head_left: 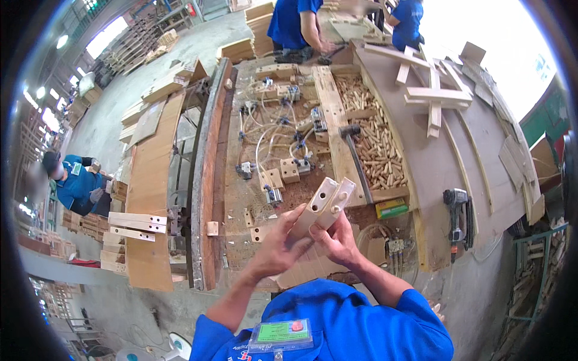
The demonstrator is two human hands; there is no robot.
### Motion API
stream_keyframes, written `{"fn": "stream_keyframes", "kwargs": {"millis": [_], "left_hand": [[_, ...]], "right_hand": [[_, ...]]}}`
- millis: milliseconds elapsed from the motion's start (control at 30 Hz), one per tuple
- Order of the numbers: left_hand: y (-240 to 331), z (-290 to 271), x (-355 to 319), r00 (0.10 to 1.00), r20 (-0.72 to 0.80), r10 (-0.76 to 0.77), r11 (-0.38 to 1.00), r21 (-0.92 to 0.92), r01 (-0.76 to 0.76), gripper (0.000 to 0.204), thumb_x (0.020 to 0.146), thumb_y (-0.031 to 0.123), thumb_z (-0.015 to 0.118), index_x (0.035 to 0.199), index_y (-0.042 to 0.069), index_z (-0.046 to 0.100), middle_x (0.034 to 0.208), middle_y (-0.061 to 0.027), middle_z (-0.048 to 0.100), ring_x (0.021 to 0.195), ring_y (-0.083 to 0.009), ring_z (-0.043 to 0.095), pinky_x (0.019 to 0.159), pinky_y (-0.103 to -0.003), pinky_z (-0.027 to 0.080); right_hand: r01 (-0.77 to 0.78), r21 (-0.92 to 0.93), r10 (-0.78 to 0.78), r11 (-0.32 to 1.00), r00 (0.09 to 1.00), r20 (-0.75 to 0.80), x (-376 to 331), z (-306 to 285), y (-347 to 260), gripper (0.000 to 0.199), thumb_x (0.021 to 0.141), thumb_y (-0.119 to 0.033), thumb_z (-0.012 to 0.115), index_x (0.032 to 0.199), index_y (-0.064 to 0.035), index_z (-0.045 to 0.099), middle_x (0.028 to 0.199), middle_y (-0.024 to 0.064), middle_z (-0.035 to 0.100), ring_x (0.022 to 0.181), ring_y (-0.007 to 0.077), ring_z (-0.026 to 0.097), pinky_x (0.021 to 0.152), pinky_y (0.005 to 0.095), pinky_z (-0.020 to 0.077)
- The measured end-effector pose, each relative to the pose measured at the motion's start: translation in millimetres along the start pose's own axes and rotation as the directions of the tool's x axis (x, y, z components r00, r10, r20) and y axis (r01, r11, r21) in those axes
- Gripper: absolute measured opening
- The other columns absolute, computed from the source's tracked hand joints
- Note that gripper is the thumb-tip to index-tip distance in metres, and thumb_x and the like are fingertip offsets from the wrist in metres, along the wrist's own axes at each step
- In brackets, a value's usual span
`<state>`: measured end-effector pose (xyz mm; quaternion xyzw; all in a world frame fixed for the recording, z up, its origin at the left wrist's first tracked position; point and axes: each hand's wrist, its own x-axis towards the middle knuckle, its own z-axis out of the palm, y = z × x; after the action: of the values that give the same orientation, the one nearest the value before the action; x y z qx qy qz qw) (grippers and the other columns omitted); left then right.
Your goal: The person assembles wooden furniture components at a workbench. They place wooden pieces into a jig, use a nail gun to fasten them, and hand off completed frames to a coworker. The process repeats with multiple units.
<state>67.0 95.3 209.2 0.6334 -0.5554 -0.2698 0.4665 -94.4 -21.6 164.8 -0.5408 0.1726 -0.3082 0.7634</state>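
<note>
Two pale wooden blocks, drilled at their ends, are held side by side above the near edge of the counter, clasped firmly by the left hand and right hand; they are judged light, stiff and best gripped along their long faces.

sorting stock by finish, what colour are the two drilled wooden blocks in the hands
Pale, unfinished light tan: the two drilled wooden blocks, held by left hand and right hand. Head view.

Single head-worn fisheye view, looking steeply down, close over the hands; workbench beyond, edges bowed
</note>
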Motion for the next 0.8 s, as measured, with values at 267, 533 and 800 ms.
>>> {"fn": "stream_keyframes", "kwargs": {"millis": [267, 533, 800], "left_hand": [[-1.4, -38.2, 3.4, 0.990, -0.015, -0.138, 0.864, -0.491, 0.113, 0.079, 0.090, 0.014, 0.085, 0.157, 0.004, 0.044, 0.120, -0.0037, 0.060, 0.112, -0.0138, 0.061, 0.100, -0.034, 0.050], [39.3, -63.8, 2.0, 0.970, -0.239, 0.040, 0.974, -0.208, -0.091, 0.073, 0.081, 0.017, 0.084, 0.142, 0.004, 0.047, 0.116, -0.0059, 0.059, 0.105, -0.0130, 0.057, 0.090, -0.032, 0.051], [92.7, -75.8, -5.4, 0.974, -0.208, 0.087, 0.984, 0.169, -0.052, 0.083, 0.083, 0.018, 0.083, 0.154, 0.002, 0.040, 0.118, -0.0168, 0.071, 0.102, -0.0209, 0.074, 0.087, -0.039, 0.059]], "right_hand": [[0.294, -0.413, -0.274, 0.862, 0.956, 0.109, 33.1, 9.0, -63.2, 0.055, 0.085, -0.021, 0.079, 0.128, 0.0012, 0.053, 0.107, 0.0114, 0.070, 0.094, 0.0200, 0.069, 0.085, 0.0367, 0.0569], [0.469, -0.846, -0.217, 0.255, 0.880, 0.422, 42.9, 26.4, -166.5, 0.068, 0.079, -0.026, 0.086, 0.131, 0.0026, 0.053, 0.105, 0.0233, 0.069, 0.091, 0.0409, 0.072, 0.076, 0.0452, 0.0584], [0.438, -0.892, -0.149, 0.114, 0.895, 0.420, 33.1, 35.6, -191.9, 0.058, 0.080, -0.025, 0.081, 0.124, -0.0017, 0.051, 0.098, 0.0196, 0.063, 0.086, 0.0422, 0.069, 0.073, 0.0506, 0.0580]]}}
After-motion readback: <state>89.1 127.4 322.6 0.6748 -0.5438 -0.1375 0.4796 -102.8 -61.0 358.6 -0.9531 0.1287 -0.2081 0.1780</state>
